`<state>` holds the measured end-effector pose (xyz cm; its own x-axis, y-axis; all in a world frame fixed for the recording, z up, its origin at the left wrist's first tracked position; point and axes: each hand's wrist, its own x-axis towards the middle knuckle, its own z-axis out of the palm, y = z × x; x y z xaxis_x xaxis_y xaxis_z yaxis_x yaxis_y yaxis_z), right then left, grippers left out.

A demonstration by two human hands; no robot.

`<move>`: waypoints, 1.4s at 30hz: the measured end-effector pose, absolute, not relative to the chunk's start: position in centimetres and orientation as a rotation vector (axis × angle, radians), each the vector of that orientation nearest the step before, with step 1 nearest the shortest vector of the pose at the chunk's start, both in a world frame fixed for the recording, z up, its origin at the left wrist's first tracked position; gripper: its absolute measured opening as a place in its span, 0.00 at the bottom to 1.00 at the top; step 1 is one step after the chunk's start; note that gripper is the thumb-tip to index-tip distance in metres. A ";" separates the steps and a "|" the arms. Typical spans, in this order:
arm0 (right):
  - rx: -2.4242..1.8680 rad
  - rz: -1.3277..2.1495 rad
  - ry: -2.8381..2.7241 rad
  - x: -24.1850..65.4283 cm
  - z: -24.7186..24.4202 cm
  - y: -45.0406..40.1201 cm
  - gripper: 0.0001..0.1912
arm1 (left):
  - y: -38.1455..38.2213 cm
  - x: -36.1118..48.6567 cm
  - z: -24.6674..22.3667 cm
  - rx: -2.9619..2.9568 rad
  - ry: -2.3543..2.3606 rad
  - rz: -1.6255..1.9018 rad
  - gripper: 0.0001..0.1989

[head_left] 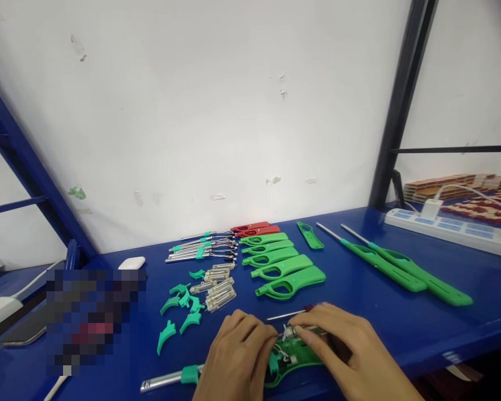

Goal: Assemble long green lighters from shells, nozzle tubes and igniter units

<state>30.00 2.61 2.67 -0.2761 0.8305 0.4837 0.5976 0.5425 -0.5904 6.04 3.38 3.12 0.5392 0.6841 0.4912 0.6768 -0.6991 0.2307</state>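
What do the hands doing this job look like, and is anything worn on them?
Both the left hand and the right hand are bare: no gloves, and no rings or bracelets that I can see. No sleeve shows on either side, though the picture's lower edge cuts off the arms. No markings stand out.

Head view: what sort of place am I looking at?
Probably a small-parts assembly bench: green handle shells lie in a row on a blue tabletop, teal curved pieces and clear parts are grouped nearby, and the left hand and right hand are at an open green casing.
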 end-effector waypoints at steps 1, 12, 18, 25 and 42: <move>-1.157 0.378 -1.999 30.0 2.7 2.6 0.12 | 3.3 6.0 3.1 2.745 1.215 0.877 0.12; -1.121 0.325 -2.032 30.0 2.9 2.6 0.11 | 3.1 6.2 3.5 2.775 1.231 0.831 0.12; -1.102 0.270 -2.066 30.2 2.9 2.7 0.11 | 3.1 6.1 2.9 2.852 1.232 0.760 0.14; -1.120 0.269 -2.082 30.3 2.7 2.6 0.12 | 3.0 6.1 2.9 2.877 1.241 0.717 0.15; -1.100 0.264 -2.068 30.3 2.7 2.6 0.13 | 2.9 6.1 2.7 2.898 1.273 0.692 0.15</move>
<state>30.26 2.63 2.73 -0.3359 0.7782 0.5306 0.6201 0.6068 -0.4973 6.13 2.93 2.71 0.6013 0.6799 0.4197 0.7220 -0.6873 0.0792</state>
